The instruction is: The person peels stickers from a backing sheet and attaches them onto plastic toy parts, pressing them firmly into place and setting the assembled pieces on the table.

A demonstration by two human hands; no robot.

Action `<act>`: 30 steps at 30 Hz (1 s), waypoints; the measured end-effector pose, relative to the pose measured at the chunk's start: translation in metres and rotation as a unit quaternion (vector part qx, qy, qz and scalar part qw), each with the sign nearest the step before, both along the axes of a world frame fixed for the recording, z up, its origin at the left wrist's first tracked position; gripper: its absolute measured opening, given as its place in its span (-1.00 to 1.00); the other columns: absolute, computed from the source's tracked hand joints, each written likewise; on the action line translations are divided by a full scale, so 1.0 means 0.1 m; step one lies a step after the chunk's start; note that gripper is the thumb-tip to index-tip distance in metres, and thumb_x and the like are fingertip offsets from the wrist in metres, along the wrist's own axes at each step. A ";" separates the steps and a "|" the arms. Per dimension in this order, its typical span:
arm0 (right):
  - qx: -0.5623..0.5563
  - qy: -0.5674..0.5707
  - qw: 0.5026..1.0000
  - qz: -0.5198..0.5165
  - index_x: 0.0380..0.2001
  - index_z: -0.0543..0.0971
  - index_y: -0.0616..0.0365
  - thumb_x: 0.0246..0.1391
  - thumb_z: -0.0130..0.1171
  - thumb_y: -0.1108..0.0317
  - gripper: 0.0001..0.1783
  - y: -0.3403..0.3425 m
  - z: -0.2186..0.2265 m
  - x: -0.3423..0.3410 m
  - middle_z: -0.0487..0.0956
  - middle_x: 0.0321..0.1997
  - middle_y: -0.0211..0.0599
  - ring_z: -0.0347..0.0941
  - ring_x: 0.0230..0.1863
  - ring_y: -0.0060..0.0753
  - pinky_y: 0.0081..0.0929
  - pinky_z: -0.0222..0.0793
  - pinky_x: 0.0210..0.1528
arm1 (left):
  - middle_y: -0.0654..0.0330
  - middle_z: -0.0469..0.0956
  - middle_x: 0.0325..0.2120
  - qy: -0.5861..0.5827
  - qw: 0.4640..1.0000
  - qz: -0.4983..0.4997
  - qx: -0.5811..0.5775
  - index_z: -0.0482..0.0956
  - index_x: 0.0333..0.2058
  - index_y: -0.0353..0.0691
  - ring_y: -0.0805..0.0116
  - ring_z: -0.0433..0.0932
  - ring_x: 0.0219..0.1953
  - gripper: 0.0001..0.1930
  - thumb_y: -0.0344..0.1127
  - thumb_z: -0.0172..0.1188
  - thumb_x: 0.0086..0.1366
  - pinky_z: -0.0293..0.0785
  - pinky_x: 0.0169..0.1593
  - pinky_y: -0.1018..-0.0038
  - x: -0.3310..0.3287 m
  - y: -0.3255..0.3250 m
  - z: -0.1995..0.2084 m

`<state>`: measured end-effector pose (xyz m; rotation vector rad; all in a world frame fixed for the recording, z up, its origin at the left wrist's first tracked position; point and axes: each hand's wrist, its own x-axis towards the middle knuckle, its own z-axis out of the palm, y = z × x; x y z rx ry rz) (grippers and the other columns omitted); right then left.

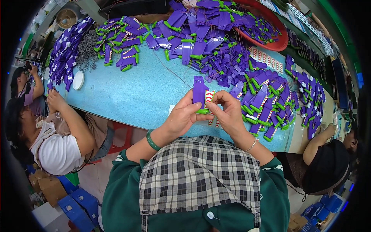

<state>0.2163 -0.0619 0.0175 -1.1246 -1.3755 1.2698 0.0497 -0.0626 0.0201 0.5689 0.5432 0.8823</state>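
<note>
The blue table (131, 87) was heaped with purple parts (201, 33) along its far side and right; more were held in a red tub (283, 41). Both ends were flanked by people (58, 145). Blue top was seen from the white dish (78, 80) to the left hand (182, 115). Near the front edge, a purple piece (199, 92) was clamped by that and the right hand (228, 112).
</note>
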 end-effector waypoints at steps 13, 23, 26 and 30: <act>0.050 -0.017 0.998 -0.033 -0.50 0.47 0.24 -0.08 0.26 0.45 -0.85 -0.04 -0.07 -0.02 0.49 -0.50 -0.36 0.41 -0.43 -0.54 -0.57 0.34 -0.33 | 0.18 0.34 -0.07 0.100 0.994 0.001 0.045 0.19 0.07 -0.24 0.40 0.41 -0.02 -0.61 -0.55 -0.09 0.25 0.53 -0.04 0.38 0.04 -0.03 0.05; 0.287 -0.157 0.939 -0.103 -0.66 0.45 0.19 -0.16 0.27 0.48 -0.83 -0.06 0.05 0.00 0.45 -0.62 -0.33 0.32 -0.51 -0.33 -0.45 0.22 -0.45 | 0.22 0.37 -0.14 0.136 0.984 -0.010 0.117 0.25 0.00 -0.24 0.43 0.44 -0.09 -0.70 -0.52 -0.04 0.29 0.57 -0.10 0.46 0.09 -0.09 0.02; 0.297 -0.191 0.932 -0.082 -0.62 0.45 0.17 -0.17 0.26 0.45 -0.84 -0.05 0.06 0.04 0.48 -0.56 -0.28 0.33 -0.48 -0.29 -0.40 0.21 -0.44 | 0.23 0.37 -0.14 0.130 0.984 -0.013 0.124 0.25 -0.01 -0.25 0.45 0.43 -0.08 -0.71 -0.52 -0.05 0.29 0.57 -0.13 0.44 0.09 -0.10 0.02; 0.275 -0.241 0.929 -0.055 -0.42 0.46 0.19 -0.16 0.27 0.32 -0.75 0.01 0.05 0.06 0.51 -0.39 -0.20 0.40 -0.37 -0.23 -0.38 0.28 -0.36 | 0.19 0.40 -0.17 0.127 0.975 -0.018 0.181 0.27 -0.02 -0.27 0.42 0.46 -0.17 -0.75 -0.36 -0.13 0.36 0.53 -0.22 0.37 0.06 -0.11 -0.10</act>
